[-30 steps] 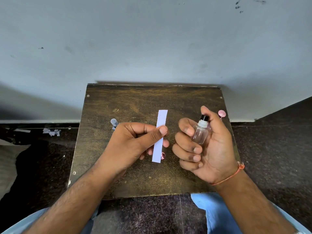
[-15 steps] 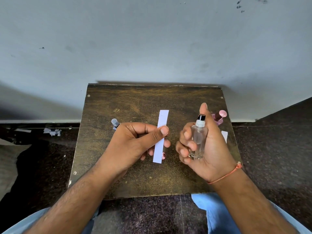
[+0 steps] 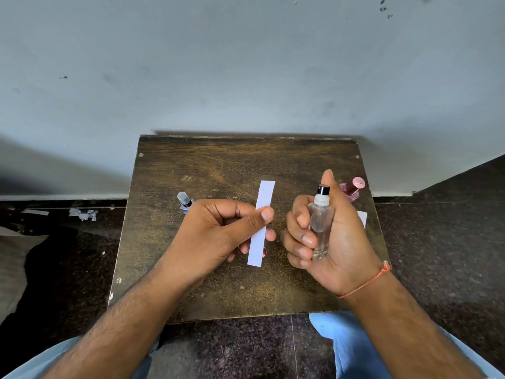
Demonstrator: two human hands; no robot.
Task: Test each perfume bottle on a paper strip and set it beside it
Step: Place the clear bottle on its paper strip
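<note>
- left hand (image 3: 216, 233) is pinching a white paper strip (image 3: 261, 222) between thumb and curled fingers, strip standing roughly upright and leaning a touch toward 1 o'clock, held over the middle of the wooden table (image 3: 218, 165)
- right hand (image 3: 328, 239) is wrapped round a small clear perfume bottle (image 3: 319, 228), fingers curled on its front, thumb sticking straight up behind the black-and-white sprayer top
- bottle is upright, sitting at about 3 o'clock from the strip, near it but not touching
- the two hands are side by side with a small gap between them
- a bottle with a clear cap (image 3: 184, 202) peeks out from behind the left hand at roughly 10 o'clock on the table; can't tell if it's lying or standing
- a pink bottle (image 3: 352, 188) lies tilted at about 2 o'clock, just behind the right thumb
- a second bit of white paper (image 3: 363, 218) shows at the table's 3 o'clock edge, mostly hidden by the right hand
- orange thread on the right wrist (image 3: 367, 281)
</note>
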